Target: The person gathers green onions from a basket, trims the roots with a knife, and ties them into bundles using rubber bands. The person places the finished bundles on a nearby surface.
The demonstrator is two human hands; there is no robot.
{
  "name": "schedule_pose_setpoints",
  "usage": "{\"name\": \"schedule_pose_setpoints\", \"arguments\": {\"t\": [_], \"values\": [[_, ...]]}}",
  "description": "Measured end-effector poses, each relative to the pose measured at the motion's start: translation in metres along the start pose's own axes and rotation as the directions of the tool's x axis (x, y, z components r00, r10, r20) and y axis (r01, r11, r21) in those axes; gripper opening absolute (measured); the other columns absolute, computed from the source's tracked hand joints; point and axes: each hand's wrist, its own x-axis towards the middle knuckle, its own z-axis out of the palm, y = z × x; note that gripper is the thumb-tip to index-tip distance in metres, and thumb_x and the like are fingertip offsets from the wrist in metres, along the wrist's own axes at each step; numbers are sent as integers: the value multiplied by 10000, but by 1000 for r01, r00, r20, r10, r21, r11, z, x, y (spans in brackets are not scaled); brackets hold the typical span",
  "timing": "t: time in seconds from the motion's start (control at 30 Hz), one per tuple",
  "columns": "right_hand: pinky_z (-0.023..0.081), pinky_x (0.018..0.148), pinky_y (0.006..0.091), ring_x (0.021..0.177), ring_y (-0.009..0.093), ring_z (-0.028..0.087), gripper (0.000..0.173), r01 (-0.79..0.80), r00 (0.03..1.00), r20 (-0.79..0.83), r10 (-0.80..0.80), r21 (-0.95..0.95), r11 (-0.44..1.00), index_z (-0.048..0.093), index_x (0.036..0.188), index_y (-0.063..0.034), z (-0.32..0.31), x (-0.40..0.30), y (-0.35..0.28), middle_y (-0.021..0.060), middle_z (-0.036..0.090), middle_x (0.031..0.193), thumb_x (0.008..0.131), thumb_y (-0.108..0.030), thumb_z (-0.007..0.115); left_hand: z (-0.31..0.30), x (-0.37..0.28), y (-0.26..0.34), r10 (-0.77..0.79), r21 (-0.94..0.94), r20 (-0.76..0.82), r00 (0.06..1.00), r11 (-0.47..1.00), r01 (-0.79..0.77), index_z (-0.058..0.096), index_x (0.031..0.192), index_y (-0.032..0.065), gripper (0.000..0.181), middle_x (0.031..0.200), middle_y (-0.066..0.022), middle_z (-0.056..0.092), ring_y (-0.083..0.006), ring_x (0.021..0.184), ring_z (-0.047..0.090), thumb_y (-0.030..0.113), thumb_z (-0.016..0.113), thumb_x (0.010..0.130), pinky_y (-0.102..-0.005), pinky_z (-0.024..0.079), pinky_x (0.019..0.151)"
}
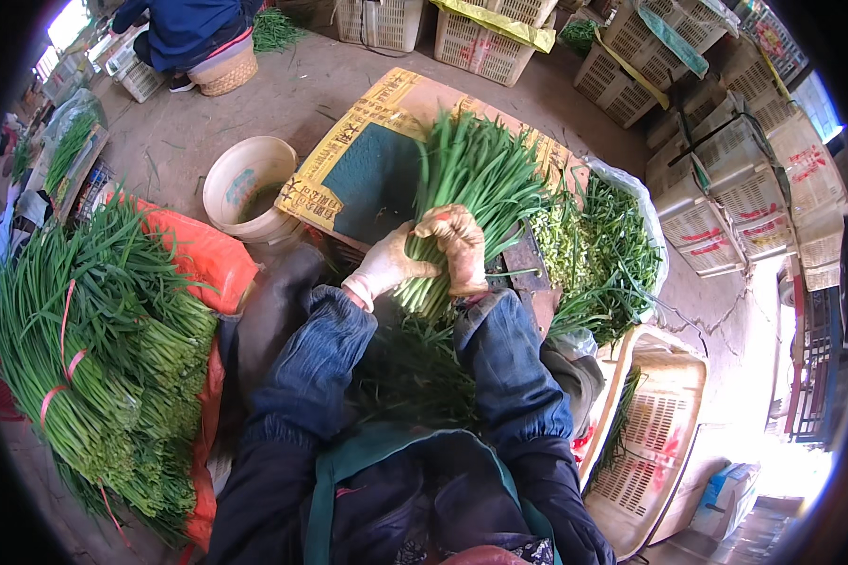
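Both my hands wear pale, stained work gloves and meet around a thick bunch of green garlic chives (pixel 480 162) above the near edge of a taped board (pixel 367 169). My left hand (pixel 390 263) grips the pale stems from the left. On the right side of the stems, my right hand (pixel 456 244) is curled with its fingers bent around the bunch. The leaves fan out away from me over the board, and the stem ends point towards me. A dark metal piece (pixel 526 272) lies at the board's right, partly hidden.
Left stands a big pile of chives (pixel 99 353) on orange sheeting (pixel 212 261). A white bucket (pixel 219 191) is beyond it. Trimmings (pixel 601 247) fill a plastic-lined container at right, near an upright crate (pixel 650 438). Stacked crates (pixel 735 191) and a seated person (pixel 191 32) are farther off.
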Motion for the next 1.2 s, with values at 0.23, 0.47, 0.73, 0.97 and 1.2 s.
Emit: {"name": "schedule_pose_setpoints", "arguments": {"t": [0.23,0.47,0.73,0.97,1.2], "values": [[465,670,227,713,98,567,16,40,996,-81,-33,88,995,643,903,-18,14,17,-18,20,650,847,896,-31,648,-61,22,52,105,572,27,994,814,-101,279,1496,-2,1193,1322,-202,562,-335,1229,542,451,898,581,-352,423,1056],[386,572,201,614,51,495,35,-115,993,-36,116,38,993,668,868,-49,39,31,-4,-19,668,759,895,-36,649,10,34,18,113,896,-389,914,279,346,471,1277,-4,746,1163,-139,519,-288,1145,483,428,718,721,-483,296,1053],[461,590,258,640,80,560,127,-420,900,-78,429,-417,806,683,969,-88,-29,-103,-23,2,655,739,929,-207,669,-5,26,24,57,834,-296,954,502,229,530,1162,1,988,1068,-142,605,-303,1005,611,690,822,519,-405,463,913],[507,848,296,965,167,631,239,-234,926,77,371,-654,720,672,1138,-44,-63,-100,-13,33,697,997,947,-187,662,-16,37,29,-155,825,-85,984,542,157,274,1455,-88,1385,1353,-277,477,-391,1288,464,735,821,484,-420,373,1090],[480,965,487,1152,349,600,694,-696,708,-13,706,151,702,487,1364,-72,-71,-73,-1,158,579,1317,906,-579,611,-76,99,-7,-382,362,277,882,891,272,622,1210,-29,879,1175,-185,659,-257,1124,608,746,611,796,-396,462,983]]}}
